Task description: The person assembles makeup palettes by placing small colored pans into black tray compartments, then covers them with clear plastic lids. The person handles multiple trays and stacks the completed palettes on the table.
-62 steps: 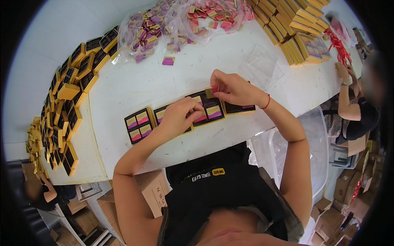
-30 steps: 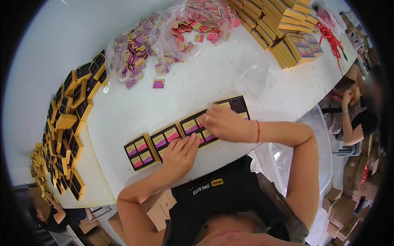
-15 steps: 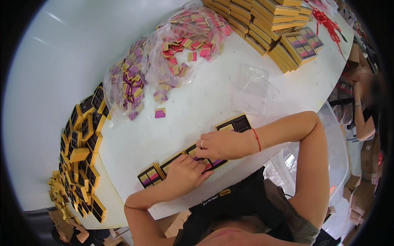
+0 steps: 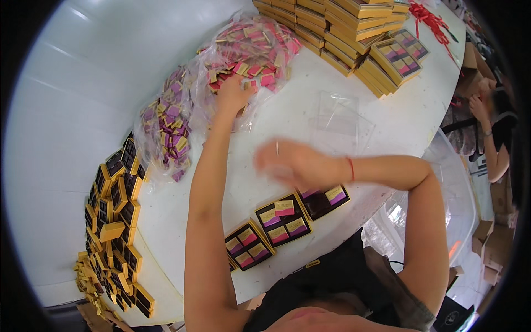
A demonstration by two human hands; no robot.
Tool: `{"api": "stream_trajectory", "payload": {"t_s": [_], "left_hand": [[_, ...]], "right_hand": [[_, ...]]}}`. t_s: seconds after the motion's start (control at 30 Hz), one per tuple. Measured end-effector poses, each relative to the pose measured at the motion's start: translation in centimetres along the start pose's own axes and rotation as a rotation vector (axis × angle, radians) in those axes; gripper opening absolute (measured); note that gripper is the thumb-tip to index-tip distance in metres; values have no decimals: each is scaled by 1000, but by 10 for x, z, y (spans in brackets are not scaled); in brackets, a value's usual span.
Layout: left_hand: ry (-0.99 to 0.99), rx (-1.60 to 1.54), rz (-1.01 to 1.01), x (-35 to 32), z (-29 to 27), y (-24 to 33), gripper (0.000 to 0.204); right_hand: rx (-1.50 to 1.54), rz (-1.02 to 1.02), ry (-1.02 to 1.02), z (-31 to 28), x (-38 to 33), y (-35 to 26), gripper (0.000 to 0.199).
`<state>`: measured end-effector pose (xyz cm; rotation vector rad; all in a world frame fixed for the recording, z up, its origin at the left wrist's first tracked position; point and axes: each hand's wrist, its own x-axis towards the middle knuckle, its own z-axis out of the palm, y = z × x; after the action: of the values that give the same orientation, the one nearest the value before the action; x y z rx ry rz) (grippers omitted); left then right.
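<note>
My left hand [image 4: 233, 94] reaches into the clear plastic bag [image 4: 243, 119] at the back, its fingers apart among pink-and-gold wrapped squares [image 4: 268, 77]. Some fingertips are hidden there. My right hand [image 4: 293, 163] is smeared by motion above the table, so its fingers do not show clearly. Below it lies a black box with a gold edge [image 4: 319, 206], with wrapped squares in part of it and dark bare compartments. Beside that, a middle box [image 4: 284, 226] bears pink and purple squares, the upper right one sitting askew. Further left is a box with squares in its compartments [image 4: 249, 247].
Purple-and-gold squares [image 4: 174, 124] spill from plastic at the back left. Open dark boxes [image 4: 113, 207] are heaped along the left edge. Gold boxes [image 4: 354, 33] are stacked at the back right, near red ribbons [image 4: 428, 22]. Clear plastic lids [image 4: 340, 119] lie right of centre.
My left hand has gone from the boxes up to the pink squares. My right hand has lifted off the boxes, uncovering the middle one. The view has shifted slightly.
</note>
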<state>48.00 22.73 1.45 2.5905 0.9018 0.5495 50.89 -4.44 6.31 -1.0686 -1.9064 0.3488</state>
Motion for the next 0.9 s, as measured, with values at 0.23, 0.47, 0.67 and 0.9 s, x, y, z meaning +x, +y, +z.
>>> {"api": "stream_trajectory", "payload": {"t_s": [0.23, 0.47, 0.67, 0.9], "left_hand": [[-56, -127, -5, 12, 20, 16, 34], [59, -725, -61, -56, -27, 48, 27], [-197, -955, -49, -170, -82, 100, 22], [-507, -744, 80, -256, -59, 137, 25]], "right_hand": [[-674, 521, 105, -59, 56, 187, 18], [-458, 501, 123, -67, 68, 149, 14], [803, 646, 363, -76, 9, 31, 18], [669, 569, 457, -40, -83, -28, 21]]}}
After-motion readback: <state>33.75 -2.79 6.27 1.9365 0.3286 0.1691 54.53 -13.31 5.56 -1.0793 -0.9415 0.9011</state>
